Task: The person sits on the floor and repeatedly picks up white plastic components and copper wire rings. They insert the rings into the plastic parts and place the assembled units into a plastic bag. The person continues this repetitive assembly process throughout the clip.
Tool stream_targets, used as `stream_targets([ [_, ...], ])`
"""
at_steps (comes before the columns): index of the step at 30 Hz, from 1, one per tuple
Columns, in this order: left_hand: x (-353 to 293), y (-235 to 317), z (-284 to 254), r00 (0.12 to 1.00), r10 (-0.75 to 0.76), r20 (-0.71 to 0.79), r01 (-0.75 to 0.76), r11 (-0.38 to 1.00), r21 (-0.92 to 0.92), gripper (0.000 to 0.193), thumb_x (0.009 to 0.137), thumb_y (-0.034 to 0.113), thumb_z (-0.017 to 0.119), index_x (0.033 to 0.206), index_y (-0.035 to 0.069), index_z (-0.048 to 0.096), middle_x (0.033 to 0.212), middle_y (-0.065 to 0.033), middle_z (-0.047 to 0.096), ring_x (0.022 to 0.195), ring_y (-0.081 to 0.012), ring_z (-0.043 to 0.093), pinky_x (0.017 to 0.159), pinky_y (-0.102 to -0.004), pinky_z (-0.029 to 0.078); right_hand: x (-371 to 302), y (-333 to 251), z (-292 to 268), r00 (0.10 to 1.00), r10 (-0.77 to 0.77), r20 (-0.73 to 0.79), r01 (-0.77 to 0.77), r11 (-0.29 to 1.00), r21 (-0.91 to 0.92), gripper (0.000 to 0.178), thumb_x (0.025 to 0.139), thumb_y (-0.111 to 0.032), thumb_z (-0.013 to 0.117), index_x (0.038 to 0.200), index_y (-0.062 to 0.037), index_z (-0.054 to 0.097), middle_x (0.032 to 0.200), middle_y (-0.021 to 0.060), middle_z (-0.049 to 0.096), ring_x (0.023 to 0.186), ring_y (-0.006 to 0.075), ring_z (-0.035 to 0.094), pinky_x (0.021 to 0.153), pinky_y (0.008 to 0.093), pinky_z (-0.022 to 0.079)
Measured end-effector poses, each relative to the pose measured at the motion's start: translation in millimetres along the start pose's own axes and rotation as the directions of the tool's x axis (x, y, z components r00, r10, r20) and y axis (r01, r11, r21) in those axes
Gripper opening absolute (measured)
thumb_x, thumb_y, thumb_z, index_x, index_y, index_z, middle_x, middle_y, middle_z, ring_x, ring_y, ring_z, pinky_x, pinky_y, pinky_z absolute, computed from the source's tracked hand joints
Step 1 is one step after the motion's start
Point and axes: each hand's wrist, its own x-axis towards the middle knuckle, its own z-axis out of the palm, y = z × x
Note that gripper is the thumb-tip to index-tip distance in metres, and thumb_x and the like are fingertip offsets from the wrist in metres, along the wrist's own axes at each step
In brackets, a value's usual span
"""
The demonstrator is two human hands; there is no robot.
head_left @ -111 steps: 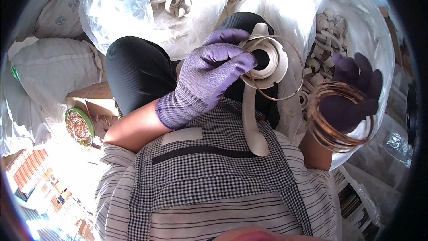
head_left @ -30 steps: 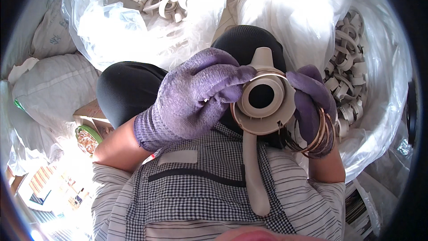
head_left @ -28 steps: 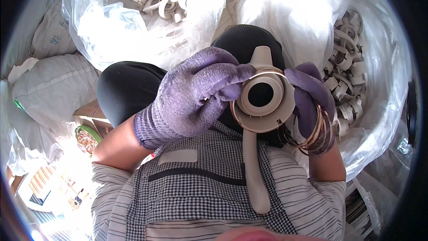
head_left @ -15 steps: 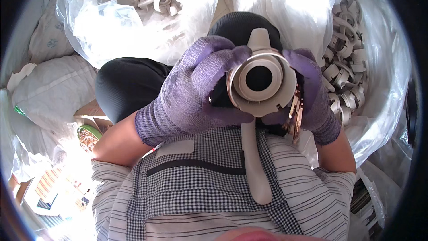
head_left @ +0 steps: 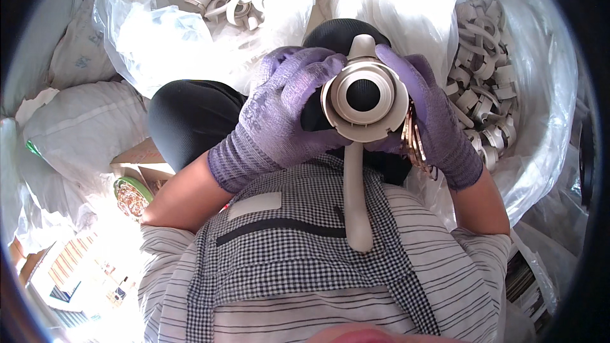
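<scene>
A striped shirt [head_left: 286, 317] and checked apron [head_left: 279, 267] fill the foreground, the long arm of a beige plastic part [head_left: 365, 129] reaching back over the apron's bib. The part's round body is held up between two purple-gloved hands, dark opening facing up: the left hand [head_left: 273, 114] grips its left rim with curled fingers, while the right hand [head_left: 435, 117] closes on the opposite side. Thin copper-coloured rings [head_left: 414, 143] hang at the right palm, just beside the part; how they loop is hidden. Left of the dark-trousered knee [head_left: 194, 114] sits a green-rimmed container [head_left: 133, 198] near a cardboard box [head_left: 143, 155]. Beyond, clear plastic bags [head_left: 543, 108] hold heaped beige pieces [head_left: 486, 67].
</scene>
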Motion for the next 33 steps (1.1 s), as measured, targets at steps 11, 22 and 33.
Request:
stream_targets([
  [11,10.3,-26.3,20.5,0.986,0.163,0.021,-0.163,0.987,0.013,0.099,0.052,0.043,0.096,0.136,0.008,0.056,0.138,-0.0126,0.058,0.138,-0.0360,0.048,0.118,-0.0562,0.028,-2.5,-4.1,18.2,0.998,0.065,-0.026,-0.065,0.997,0.031,0.101,0.073,-0.034,0.090,0.155,-0.0086,0.037,0.136,0.0181,0.059,0.123,0.0352,0.058,0.104,0.0434,0.050],
  [22,4.5,3.1,-10.0,0.923,-0.305,0.236,0.355,0.435,-0.827,0.115,0.052,0.016,0.093,0.151,-0.001,0.037,0.140,-0.0117,0.056,0.130,-0.0236,0.053,0.115,-0.0383,0.038,1.0,-22.5,8.3,0.936,-0.236,-0.262,0.209,0.969,-0.129,0.083,0.074,-0.038,0.088,0.142,-0.0064,0.052,0.135,0.0220,0.055,0.117,0.0386,0.063,0.097,0.0452,0.055],
  [33,-14.8,49.4,-35.1,0.924,-0.344,0.166,0.314,0.439,-0.842,0.088,0.088,0.058,0.072,0.144,-0.005,0.048,0.130,-0.0179,0.062,0.115,-0.0253,0.062,0.100,-0.0387,0.051,4.2,-74.7,11.6,0.825,-0.316,-0.469,0.232,0.946,-0.229,0.057,0.060,-0.007,0.085,0.112,-0.0057,0.062,0.115,0.0152,0.057,0.099,0.0348,0.064,0.083,0.0439,0.055],
])
